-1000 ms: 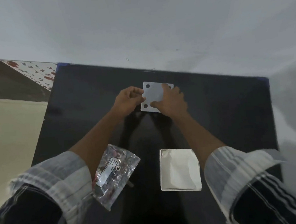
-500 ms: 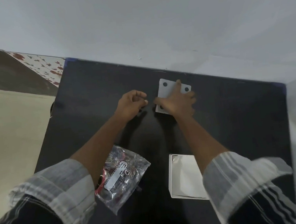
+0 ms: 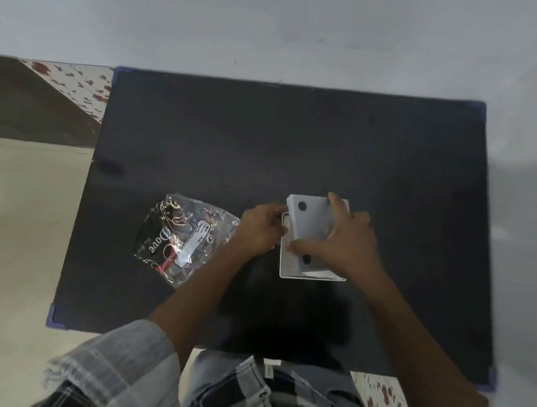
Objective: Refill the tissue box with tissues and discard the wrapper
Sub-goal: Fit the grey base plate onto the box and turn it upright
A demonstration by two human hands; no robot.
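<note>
**Figure: Seating the base panel on the refilled tissue box**

We view from above a black rectangular table (image 3: 287,141) with purple corner caps. Near its front half lies the white square tissue box (image 3: 288,267), apparently inverted so that its open underside faces up; only its pale rim shows at the left and near edges. Over it we see the white flat base panel with round dark feet (image 3: 312,220), tilted slightly, its far edge raised and its near edge lower, which we judge to be the closing piece being lined up with the box.

The right hand (image 3: 341,242) is spread over the panel, thumb at the near-left corner and a finger hooked on the far edge; it is closed on the panel from above, a hold suited to pressing it down squarely. The left hand (image 3: 260,230) is clamped at the box's left edge, fingers curled against the rim, probably to keep the box from sliding on the smooth table while the panel is pressed home. The two hands are close together, on either side of the same corner.

Whether the tissues are inside we cannot tell, since the panel covers the opening. The crumpled clear plastic wrapper with dark printing and a white label (image 3: 181,240) lies flat on the table, just left of the left hand and clear of the box. It appears empty and is not yet discarded, so we judge that step to remain.
</note>
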